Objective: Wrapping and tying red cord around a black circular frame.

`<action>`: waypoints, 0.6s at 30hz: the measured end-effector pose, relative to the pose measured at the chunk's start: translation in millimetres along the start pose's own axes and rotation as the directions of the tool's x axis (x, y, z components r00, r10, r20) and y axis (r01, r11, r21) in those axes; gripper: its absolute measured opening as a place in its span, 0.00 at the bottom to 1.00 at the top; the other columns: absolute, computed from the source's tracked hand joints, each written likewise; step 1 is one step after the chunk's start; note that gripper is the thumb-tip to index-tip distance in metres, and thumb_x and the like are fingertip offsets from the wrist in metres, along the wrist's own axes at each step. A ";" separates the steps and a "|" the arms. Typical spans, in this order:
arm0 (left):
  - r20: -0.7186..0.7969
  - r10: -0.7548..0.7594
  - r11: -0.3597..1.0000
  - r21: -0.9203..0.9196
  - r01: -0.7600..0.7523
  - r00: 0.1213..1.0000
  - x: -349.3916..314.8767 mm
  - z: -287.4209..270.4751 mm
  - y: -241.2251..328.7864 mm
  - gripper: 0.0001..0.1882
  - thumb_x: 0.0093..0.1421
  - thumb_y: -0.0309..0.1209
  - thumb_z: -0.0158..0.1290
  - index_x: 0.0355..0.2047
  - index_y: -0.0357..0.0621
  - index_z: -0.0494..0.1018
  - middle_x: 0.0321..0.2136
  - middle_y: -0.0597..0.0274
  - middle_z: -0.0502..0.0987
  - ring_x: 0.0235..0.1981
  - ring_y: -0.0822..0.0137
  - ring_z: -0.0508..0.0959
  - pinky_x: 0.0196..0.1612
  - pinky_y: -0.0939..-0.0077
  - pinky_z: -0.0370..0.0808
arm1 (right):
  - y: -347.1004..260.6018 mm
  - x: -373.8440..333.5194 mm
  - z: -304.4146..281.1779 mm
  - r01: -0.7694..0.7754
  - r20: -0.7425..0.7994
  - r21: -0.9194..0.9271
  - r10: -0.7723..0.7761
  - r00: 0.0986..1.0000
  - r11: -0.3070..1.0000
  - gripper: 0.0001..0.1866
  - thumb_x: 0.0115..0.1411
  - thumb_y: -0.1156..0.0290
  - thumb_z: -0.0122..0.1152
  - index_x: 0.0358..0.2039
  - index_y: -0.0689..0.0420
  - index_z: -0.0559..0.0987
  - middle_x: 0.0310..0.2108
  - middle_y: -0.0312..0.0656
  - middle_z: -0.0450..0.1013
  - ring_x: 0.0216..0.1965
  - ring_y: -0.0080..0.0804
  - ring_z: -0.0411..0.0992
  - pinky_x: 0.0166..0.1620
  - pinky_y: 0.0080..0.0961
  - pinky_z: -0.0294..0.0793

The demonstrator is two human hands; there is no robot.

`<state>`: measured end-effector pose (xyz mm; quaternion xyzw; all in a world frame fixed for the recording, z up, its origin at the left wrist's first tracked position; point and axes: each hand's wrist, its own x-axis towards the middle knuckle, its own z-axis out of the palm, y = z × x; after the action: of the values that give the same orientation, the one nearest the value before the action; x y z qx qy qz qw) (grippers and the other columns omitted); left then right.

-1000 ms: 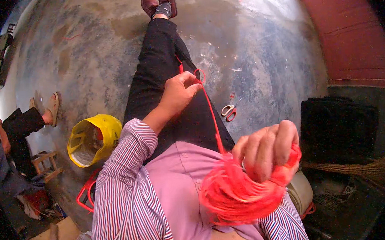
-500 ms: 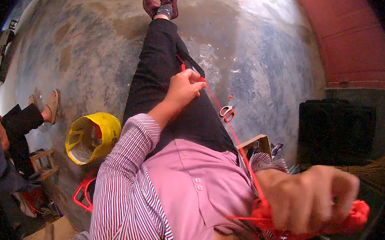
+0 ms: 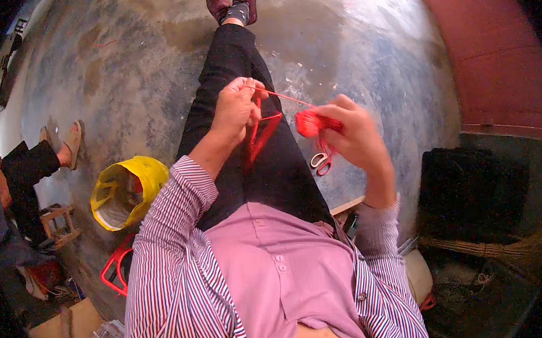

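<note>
Over my lap, my left hand is closed in a pinch on red yarn. A red triangular frame hangs just below its fingers; whether yarn covers it I cannot tell. From the left fingertips a taut red strand runs to the right. My right hand is closed round a bundle of red yarn, held off the right side of my legs. Just below the bundle are scissors with one pale and one red handle loop, their blades partly hidden.
A yellow bucket-like bag stands left of my legs, with a red-framed object nearer me. At far left sits another person by a small wooden stool. A straw broom and a dark case are on the right.
My right hand has swung up and forward from the lower right with the yarn bundle, shortening the strand. My left hand has shifted slightly left and up, and the red triangle now shows below it.
</note>
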<state>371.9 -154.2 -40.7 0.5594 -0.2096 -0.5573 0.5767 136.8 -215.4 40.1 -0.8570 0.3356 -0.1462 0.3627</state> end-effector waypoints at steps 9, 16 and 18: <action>-0.058 0.454 0.561 0.794 -0.235 0.889 12.2 0.2 -6.4 0.10 0.62 0.35 0.48 0.33 0.40 0.73 0.26 0.50 0.78 0.28 0.57 0.80 0.32 0.62 0.74 | 28.7 43.0 95.7 -0.039 -0.176 0.355 0.107 0.979 0.934 0.18 0.49 0.77 0.65 0.43 0.60 0.75 0.40 0.47 0.73 0.39 0.39 0.76 0.42 0.29 0.75; 0.200 -0.116 0.964 -0.215 0.159 0.973 -11.0 22.9 32.6 0.11 0.62 0.31 0.45 0.23 0.43 0.70 0.18 0.70 0.67 0.17 0.78 0.63 0.20 0.81 0.60 | 27.9 38.3 69.6 0.136 -0.336 0.698 0.154 0.929 0.703 0.16 0.56 0.76 0.61 0.45 0.58 0.73 0.42 0.43 0.73 0.44 0.38 0.74 0.48 0.33 0.73; 0.154 -0.024 0.997 -0.066 0.035 0.988 -8.5 25.7 24.8 0.11 0.62 0.36 0.46 0.25 0.48 0.71 0.22 0.71 0.72 0.19 0.79 0.66 0.16 0.84 0.55 | 54.5 37.1 38.4 0.274 -0.327 0.938 0.282 0.902 0.212 0.15 0.63 0.66 0.55 0.49 0.54 0.72 0.46 0.44 0.72 0.49 0.41 0.71 0.53 0.40 0.70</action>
<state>357.3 -163.5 -8.3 0.4979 -0.2256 -0.6139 0.5696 157.4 -248.4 -25.5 -0.3785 0.2412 -0.5085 0.7348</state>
